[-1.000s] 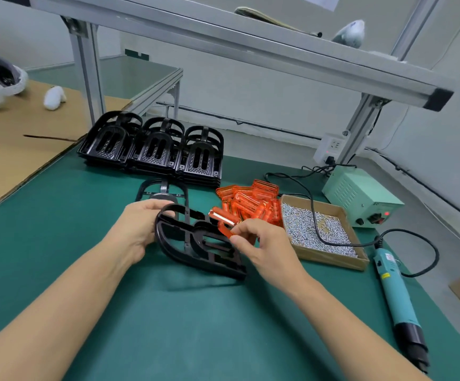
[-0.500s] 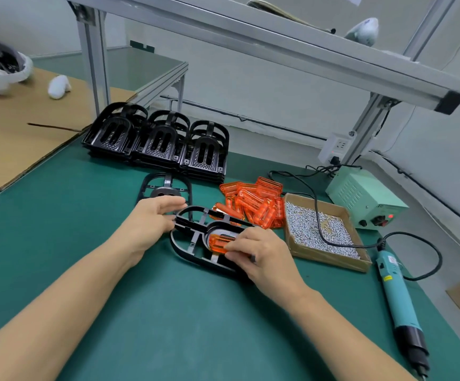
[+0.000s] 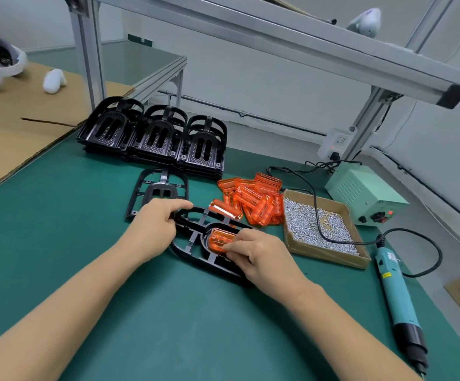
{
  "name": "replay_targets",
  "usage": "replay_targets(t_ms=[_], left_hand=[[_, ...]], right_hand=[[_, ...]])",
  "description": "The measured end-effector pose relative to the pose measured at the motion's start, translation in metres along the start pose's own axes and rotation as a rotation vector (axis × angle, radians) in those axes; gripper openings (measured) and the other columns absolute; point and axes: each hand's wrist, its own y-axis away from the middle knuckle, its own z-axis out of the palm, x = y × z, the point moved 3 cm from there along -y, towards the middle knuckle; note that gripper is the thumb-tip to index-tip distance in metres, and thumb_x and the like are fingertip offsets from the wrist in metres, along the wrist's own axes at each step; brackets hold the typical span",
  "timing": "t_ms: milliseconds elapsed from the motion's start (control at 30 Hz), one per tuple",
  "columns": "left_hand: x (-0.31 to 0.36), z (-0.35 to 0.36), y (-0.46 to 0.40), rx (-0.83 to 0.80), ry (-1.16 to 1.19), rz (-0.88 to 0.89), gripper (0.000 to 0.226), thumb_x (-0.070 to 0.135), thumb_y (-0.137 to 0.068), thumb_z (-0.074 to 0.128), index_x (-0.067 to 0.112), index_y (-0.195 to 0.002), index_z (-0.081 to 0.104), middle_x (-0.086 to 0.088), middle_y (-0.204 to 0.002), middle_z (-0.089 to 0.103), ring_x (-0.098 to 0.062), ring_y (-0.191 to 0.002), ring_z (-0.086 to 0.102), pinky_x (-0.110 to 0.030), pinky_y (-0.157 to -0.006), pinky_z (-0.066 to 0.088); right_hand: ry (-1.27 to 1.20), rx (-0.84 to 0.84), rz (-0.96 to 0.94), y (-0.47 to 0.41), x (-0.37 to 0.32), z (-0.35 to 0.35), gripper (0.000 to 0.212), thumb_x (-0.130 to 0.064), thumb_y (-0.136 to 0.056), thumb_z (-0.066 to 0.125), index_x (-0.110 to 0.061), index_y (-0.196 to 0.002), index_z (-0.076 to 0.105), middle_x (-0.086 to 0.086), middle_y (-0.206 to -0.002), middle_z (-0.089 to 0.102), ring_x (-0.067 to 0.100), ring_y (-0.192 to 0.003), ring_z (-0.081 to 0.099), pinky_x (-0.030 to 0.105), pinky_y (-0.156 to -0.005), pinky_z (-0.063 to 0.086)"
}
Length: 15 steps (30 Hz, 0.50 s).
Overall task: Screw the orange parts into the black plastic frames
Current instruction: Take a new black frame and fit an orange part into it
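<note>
Orange part sits in the black frame – my right hand apparently pinches it, left hand grips the frame's far end.

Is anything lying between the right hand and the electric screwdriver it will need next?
Nothing visible blocks it. The right hand presses the orange part into the black frame; the screwdriver lies to its right on bare green mat. The screw box sits farther back, and the cable loops beyond the tool's rear end.
</note>
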Motion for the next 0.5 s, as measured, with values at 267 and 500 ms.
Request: replay_targets(t_ms=[267,500], left_hand=[[0.031,0.013,0.015,0.035,-0.211,0.411,0.026,0.006,-0.089,0.058,0.021,-0.104,0.073,0.01,-0.117,0.061,-0.017,-0.121,0.043,-0.037,-0.105,0.024],[0.027,0.022,0.015,-0.123,-0.34,0.409,0.033,0.02,-0.095,0.051,0.04,-0.116,0.065,0.024,-0.126,0.048,-0.003,-0.127,0.028,-0.025,-0.103,0.004]], right_hand=[[-0.234,-0.014,0.19,-0.003,0.011,-0.005,0.013,-0.017,-0.088,0.07,-0.015,-0.098,0.077,-0.001,-0.09,0.071,0.013,-0.083,0.064,0.029,-0.079,0.049],[-0.235,-0.081,0.386,0.001,0.032,-0.014,0.014,-0.021,-0.087,0.071,-0.022,-0.1,0.077,-0.008,-0.086,0.061,0.007,-0.072,0.051,0.036,-0.077,0.046]])
